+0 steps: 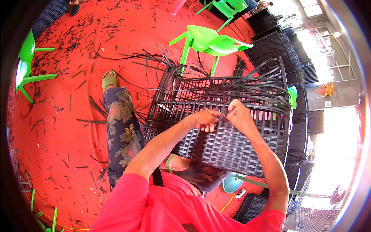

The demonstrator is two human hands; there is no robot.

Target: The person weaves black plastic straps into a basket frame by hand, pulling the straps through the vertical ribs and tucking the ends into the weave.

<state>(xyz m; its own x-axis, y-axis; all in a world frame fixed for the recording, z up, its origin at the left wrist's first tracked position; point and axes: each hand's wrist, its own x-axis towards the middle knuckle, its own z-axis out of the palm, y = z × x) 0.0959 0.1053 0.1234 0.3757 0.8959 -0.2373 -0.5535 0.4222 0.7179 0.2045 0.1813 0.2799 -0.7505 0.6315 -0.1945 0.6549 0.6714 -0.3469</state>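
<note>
In front of me stands a black woven plastic frame (235, 149), shaped like a large basket or a piece of furniture. Its near part is tightly woven; higher up it is an open grid. Loose black strips (251, 91) hang in a tangle across its top. Where the tight weave meets the grid, my left hand (206, 120) has its fingers curled, with thumb and forefinger pinched at a dark strip. Close beside it on the right, my right hand (239, 115) is closed like a fist against the weave; what it grips is hidden.
Green plastic chairs (201, 38) stand beyond the frame, with another chair (27, 65) at the left. Cut black scraps litter the red floor covering (65, 143). Dark woven pieces (272, 50) are stacked along the right. A fan (320, 205) and a teal round object (230, 183) are at lower right.
</note>
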